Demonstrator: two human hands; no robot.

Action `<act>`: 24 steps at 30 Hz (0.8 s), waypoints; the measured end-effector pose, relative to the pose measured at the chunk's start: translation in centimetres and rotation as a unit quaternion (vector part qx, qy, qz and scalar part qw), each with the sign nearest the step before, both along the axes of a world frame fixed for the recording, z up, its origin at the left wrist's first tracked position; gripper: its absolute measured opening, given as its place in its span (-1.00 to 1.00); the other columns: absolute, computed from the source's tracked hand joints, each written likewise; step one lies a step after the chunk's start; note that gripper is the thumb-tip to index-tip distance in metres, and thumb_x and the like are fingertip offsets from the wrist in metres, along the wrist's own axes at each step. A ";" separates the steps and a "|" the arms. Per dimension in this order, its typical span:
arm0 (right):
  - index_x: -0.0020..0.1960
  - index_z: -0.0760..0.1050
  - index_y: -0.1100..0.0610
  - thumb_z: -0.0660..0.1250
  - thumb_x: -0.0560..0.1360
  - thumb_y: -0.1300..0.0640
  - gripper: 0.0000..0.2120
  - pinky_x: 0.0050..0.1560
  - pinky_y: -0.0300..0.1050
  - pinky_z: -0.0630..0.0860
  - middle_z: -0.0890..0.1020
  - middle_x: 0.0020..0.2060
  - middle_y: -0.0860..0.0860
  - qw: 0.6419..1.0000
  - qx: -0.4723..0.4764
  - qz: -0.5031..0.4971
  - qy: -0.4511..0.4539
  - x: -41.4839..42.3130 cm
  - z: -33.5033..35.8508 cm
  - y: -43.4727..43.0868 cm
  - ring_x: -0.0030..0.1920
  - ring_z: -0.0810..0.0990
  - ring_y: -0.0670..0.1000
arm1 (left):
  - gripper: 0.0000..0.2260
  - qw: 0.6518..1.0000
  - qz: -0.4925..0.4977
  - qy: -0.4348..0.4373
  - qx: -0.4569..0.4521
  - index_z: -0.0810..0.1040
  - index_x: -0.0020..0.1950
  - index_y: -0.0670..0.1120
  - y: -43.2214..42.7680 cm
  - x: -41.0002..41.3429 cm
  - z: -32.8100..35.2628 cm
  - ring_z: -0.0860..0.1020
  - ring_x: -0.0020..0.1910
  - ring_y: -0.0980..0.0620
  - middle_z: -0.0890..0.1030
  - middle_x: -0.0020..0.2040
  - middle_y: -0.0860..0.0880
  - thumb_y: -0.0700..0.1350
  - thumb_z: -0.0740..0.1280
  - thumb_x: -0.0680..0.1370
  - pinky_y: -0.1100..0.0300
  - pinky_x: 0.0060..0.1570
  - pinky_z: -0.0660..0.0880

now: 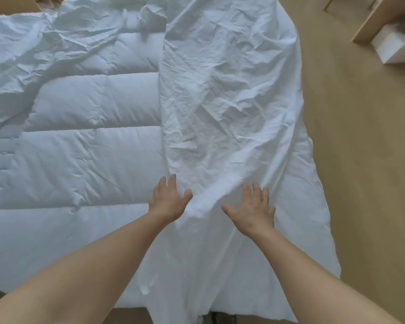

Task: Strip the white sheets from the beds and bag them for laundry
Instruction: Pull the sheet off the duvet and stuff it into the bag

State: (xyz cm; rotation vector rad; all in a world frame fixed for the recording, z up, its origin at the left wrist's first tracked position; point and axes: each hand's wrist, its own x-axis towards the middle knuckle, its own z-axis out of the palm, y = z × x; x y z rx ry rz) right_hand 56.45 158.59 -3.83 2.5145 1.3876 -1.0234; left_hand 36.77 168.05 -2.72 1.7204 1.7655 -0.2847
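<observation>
White sheet [222,94] lies crumpled on the right half of the quilted duvet [87,146], long axis running 12 to 6 o'clock. My left hand [168,199] and right hand [253,206] rest spread flat on its near end, gripping nothing. The 2 hands flank its centre ridge, equally near.

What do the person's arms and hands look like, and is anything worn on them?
Both forearms are bare, with no sleeves in view. The left hand and right hand wear no gloves; no rings, watch or bracelet can be seen on them.
</observation>
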 end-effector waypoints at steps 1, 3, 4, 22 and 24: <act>0.62 -0.25 -0.04 0.09 0.48 -0.47 -0.06 0.51 0.33 -0.03 -0.24 0.61 0.00 1.000 0.000 -0.020 -0.005 -0.2 -0.6 0.2 0.57 -0.35 0.15 | -0.29 1.000 -0.001 0.001 0.001 -0.07 0.65 0.04 0.4 0.0 -1.0 -0.02 0.61 -0.14 -0.06 0.65 -0.10 0.26 0.14 0.61 -0.19 0.51 0.11; 0.62 -0.27 -0.06 0.09 0.42 -0.53 0.00 0.50 0.34 -0.02 -0.25 0.61 0.02 0.998 0.013 -0.058 -0.015 -0.6 -1.7 0.8 0.57 -0.34 0.17 | -0.26 1.000 0.000 0.002 0.003 -0.15 0.64 0.11 1.3 -0.1 -2.5 -0.08 0.61 -0.12 -0.14 0.65 -0.06 0.32 0.13 0.59 -0.28 0.45 0.12; 0.61 -0.27 -0.07 0.09 0.39 -0.56 0.04 0.49 0.35 -0.01 -0.26 0.60 0.02 0.996 0.023 -0.081 -0.017 -0.9 -2.1 1.2 0.57 -0.33 0.18 | -0.24 1.000 0.001 0.000 0.002 -0.19 0.63 0.13 1.8 -0.2 -3.2 -0.11 0.61 -0.12 -0.18 0.65 -0.04 0.34 0.12 0.58 -0.31 0.43 0.12; 0.55 0.06 0.18 0.57 0.33 -0.10 0.02 0.15 0.06 0.49 0.37 0.37 0.28 0.893 0.077 -0.435 0.089 -3.9 -5.0 7.3 0.23 0.52 0.29 | -0.71 0.982 0.099 -0.156 -0.036 0.49 0.28 -0.10 5.5 2.2 -4.7 0.55 0.09 -0.22 0.58 0.11 -0.17 -0.03 0.25 0.59 0.04 0.03 0.52; 0.40 0.29 0.19 0.55 0.35 -0.01 -0.25 0.10 0.00 0.53 0.57 0.21 0.21 0.902 0.105 -0.396 0.134 -4.6 -4.3 7.6 0.14 0.60 0.23 | -0.87 0.976 0.100 -0.189 -0.040 0.50 -0.14 -0.12 5.9 2.4 -3.3 0.51 -0.17 -0.16 0.52 -0.23 -0.09 -0.14 0.23 0.58 0.14 -0.29 0.39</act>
